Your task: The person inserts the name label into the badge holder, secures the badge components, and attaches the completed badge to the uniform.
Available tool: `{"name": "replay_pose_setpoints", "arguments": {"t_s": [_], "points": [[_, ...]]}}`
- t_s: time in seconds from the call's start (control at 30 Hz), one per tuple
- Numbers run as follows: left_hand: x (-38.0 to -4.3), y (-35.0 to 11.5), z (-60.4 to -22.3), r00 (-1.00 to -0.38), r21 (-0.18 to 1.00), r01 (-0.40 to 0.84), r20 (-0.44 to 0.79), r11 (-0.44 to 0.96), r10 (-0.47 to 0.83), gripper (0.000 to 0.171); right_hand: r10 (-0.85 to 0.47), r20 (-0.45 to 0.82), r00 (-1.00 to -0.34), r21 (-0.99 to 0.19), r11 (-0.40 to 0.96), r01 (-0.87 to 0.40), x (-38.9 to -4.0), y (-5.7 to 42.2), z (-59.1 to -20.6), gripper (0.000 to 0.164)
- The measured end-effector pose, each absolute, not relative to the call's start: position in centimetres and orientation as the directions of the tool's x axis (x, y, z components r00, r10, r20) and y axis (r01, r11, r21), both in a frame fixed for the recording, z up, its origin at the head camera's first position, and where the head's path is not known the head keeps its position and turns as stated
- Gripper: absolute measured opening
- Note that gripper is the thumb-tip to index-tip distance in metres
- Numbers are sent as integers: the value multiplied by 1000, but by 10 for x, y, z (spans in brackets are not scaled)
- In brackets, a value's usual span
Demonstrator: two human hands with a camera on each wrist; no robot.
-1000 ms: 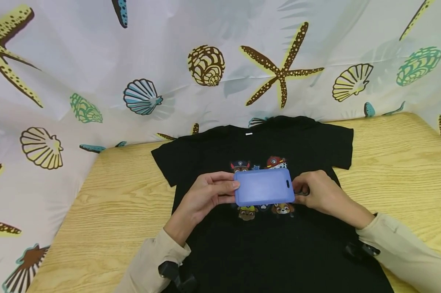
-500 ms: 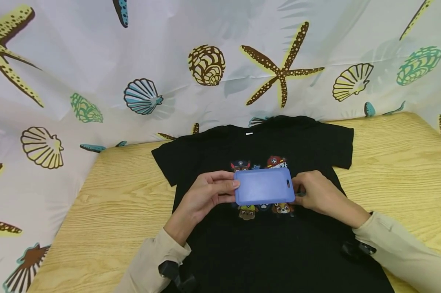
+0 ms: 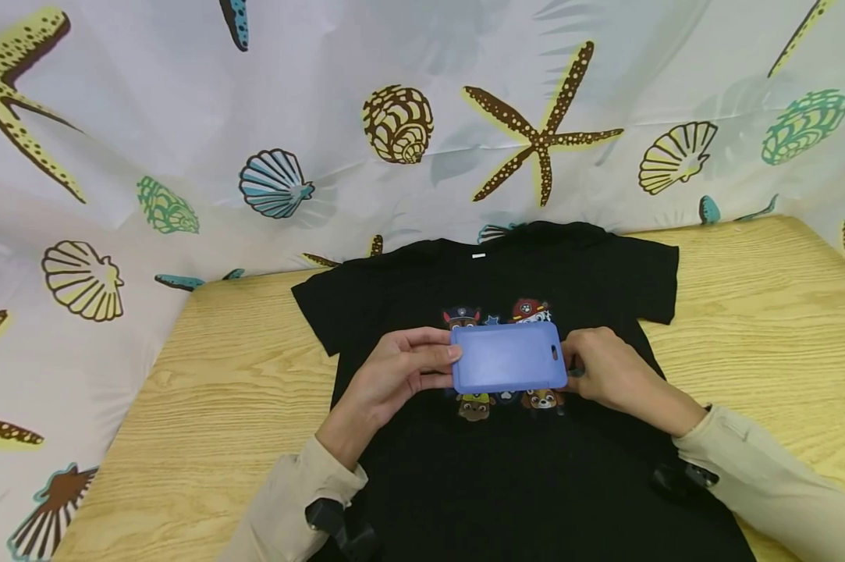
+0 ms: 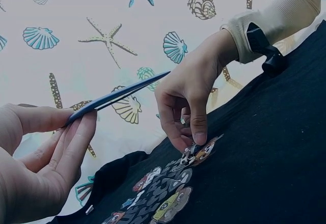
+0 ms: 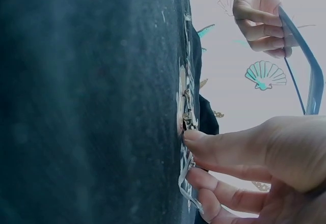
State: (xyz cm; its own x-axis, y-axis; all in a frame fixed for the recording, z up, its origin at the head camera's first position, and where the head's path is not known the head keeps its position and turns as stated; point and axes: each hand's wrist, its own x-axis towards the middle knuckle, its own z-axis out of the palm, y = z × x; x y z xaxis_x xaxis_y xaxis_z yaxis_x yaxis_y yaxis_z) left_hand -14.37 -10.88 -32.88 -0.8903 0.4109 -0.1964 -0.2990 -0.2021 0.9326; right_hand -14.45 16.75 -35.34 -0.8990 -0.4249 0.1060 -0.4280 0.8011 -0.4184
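Observation:
My left hand (image 3: pixel 390 375) pinches one end of a blue card holder (image 3: pixel 509 359), a flat rectangle with a slot at its right end. The holder is raised above the black T-shirt (image 3: pixel 506 484) and partly covers its cartoon print (image 3: pixel 460 317). In the left wrist view the holder shows edge-on, tilted up, with a thin gap along it. My right hand (image 3: pixel 608 367) is just beyond the slotted end. Its curled thumb and fingers are down at the print, also seen with the right hand (image 5: pixel 254 158) in the right wrist view. Whether they pinch anything is unclear.
The T-shirt lies spread on a wooden table (image 3: pixel 218 375), sleeves out to both sides and collar away from me. A white curtain (image 3: pixel 324 78) printed with shells and starfish hangs behind the table. A small black device (image 3: pixel 338 527) sits on each wrist.
The fingers of my right hand have shifted slightly, and the wrist has edged a little to the left. The left hand and the card holder hold nearly the same place.

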Motion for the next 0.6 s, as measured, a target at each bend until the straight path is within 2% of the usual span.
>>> {"name": "replay_pose_setpoints", "arguments": {"t_s": [0.6], "points": [[-142,-110,-327,-889,934,-288,-179,-211,421,16,-425,119,-897,-404,805,-435,-145,164,-355,22]]}}
